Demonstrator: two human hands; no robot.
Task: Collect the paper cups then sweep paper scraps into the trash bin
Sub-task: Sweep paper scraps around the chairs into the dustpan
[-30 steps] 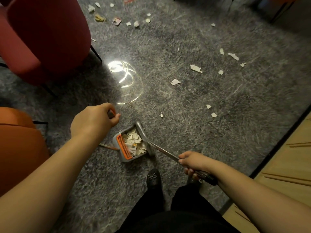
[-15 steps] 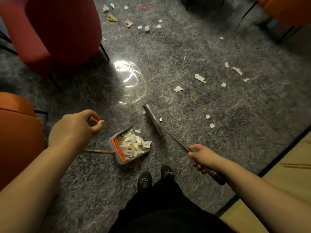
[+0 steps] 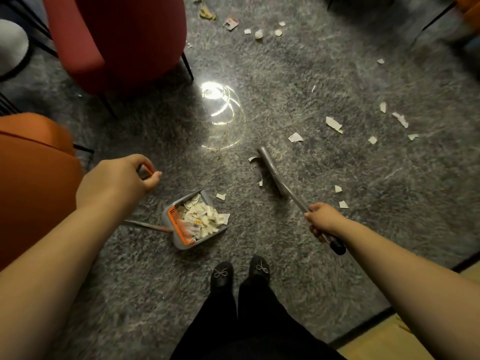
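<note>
Left hand (image 3: 114,183) fingers curl round the dustpan (image 3: 193,220) handle; right hand (image 3: 324,222) fingers grip the broom (image 3: 272,172), its head among scraps (image 3: 294,137) on the carpet (image 3: 337,74)

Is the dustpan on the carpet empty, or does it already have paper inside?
Not empty: the dustpan holds a heap of white paper scraps beside its orange comb.
</note>
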